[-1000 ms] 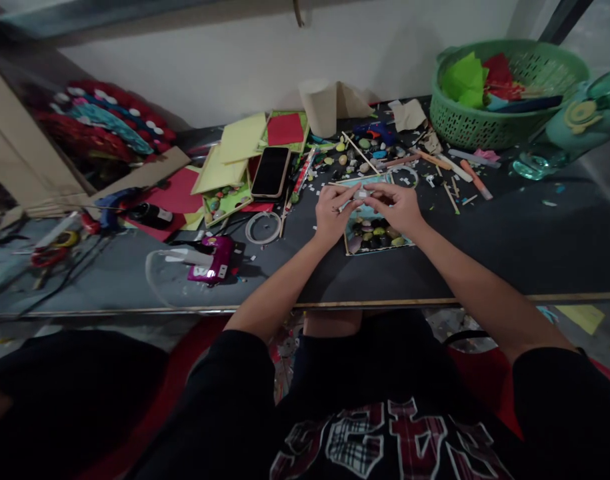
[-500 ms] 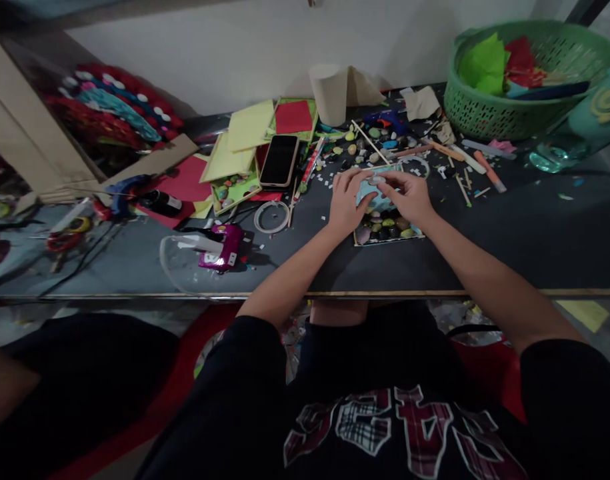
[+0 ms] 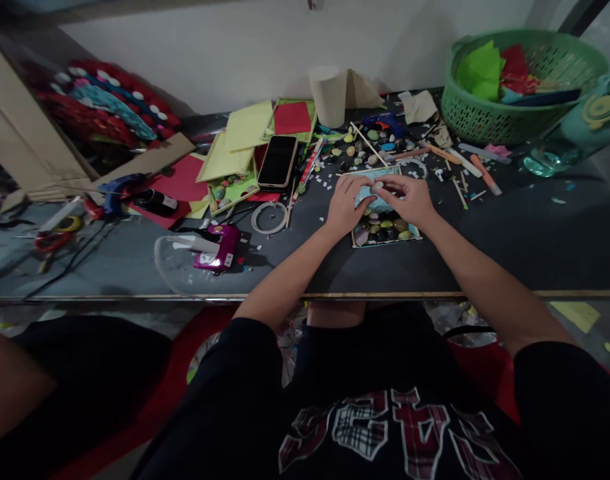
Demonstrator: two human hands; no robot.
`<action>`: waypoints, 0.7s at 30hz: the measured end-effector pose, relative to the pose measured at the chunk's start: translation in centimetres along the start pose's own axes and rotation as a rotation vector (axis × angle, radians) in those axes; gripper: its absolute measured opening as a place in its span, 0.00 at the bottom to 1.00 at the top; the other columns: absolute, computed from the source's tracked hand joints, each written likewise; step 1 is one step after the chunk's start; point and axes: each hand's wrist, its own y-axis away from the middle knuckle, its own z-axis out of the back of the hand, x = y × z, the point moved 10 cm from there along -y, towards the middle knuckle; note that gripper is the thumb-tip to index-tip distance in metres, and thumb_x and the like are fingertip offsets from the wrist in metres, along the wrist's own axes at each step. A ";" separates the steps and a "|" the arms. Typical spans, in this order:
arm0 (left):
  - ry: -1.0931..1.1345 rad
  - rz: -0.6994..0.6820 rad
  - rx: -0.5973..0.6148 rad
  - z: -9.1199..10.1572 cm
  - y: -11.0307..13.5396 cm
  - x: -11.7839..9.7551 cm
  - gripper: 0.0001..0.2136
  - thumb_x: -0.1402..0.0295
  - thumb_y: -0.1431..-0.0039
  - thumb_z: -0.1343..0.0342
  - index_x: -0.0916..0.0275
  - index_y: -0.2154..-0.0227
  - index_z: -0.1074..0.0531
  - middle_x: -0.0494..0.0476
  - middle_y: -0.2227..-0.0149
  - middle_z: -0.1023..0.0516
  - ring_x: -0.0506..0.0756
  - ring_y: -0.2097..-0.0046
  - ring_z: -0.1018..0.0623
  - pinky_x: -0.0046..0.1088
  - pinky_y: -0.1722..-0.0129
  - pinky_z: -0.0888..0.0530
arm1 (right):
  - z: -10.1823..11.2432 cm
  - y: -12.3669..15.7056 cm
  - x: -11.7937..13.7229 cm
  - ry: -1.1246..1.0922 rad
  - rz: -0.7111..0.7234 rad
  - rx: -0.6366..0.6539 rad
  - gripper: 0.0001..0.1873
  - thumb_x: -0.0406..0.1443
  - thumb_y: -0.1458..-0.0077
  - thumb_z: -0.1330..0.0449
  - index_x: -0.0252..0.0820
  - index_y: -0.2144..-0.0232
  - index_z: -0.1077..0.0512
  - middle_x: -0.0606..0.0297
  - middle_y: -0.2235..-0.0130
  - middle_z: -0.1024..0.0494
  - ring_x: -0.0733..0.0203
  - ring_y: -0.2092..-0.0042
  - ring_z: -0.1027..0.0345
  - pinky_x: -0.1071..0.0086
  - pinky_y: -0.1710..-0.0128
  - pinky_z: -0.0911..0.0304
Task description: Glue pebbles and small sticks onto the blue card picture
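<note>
"How are the hands?"
"The right hand (image 3: 412, 200) pinches what looks like a grey pebble (image 3: 378, 186); the left hand (image 3: 343, 205) curves loosely beside it, grip unclear."
"And the framed panel (image 3: 379, 203)?"
"Beneath them, right of centre, seemingly part-done: stones (image 3: 387, 231) fill its lower strip; the visible blue above carries none."

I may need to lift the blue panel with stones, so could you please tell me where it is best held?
I would probably take the blue panel by its left and right edges, coming from both sides: it appears to lie flat, with stones crowding its near end.
</note>
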 end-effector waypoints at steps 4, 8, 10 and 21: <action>0.012 -0.064 -0.054 0.5 0.1 -0.6 0.19 0.48 0.32 0.54 0.58 0.60 0.28 0.60 0.57 0.20 0.58 0.53 0.23 0.40 0.49 0.27 | -0.2 0.1 0.1 0.009 -0.010 0.005 0.21 0.50 0.46 0.36 0.41 0.58 0.19 0.58 0.65 0.16 0.54 0.62 0.21 0.62 0.65 0.28; 0.016 -0.063 -0.054 0.6 0.2 -0.6 0.18 0.50 0.31 0.54 0.59 0.59 0.29 0.60 0.57 0.20 0.58 0.52 0.24 0.38 0.50 0.26 | -0.2 0.1 0.5 -0.004 0.002 -0.003 0.22 0.49 0.46 0.35 0.41 0.57 0.19 0.59 0.65 0.16 0.56 0.63 0.22 0.64 0.66 0.28; 0.002 -0.056 -0.038 0.4 0.3 -0.4 0.18 0.50 0.30 0.54 0.59 0.59 0.30 0.60 0.57 0.21 0.58 0.52 0.24 0.38 0.50 0.27 | -0.2 0.2 0.6 0.002 0.015 -0.004 0.21 0.49 0.46 0.35 0.40 0.57 0.19 0.59 0.65 0.16 0.56 0.63 0.22 0.64 0.64 0.27; -0.042 -0.148 -0.049 0.0 0.4 -0.6 0.16 0.53 0.29 0.57 0.59 0.60 0.33 0.59 0.58 0.23 0.58 0.53 0.24 0.40 0.49 0.28 | -0.5 0.3 1.5 0.139 0.137 0.042 0.24 0.51 0.45 0.37 0.40 0.56 0.19 0.60 0.62 0.15 0.56 0.62 0.20 0.66 0.64 0.26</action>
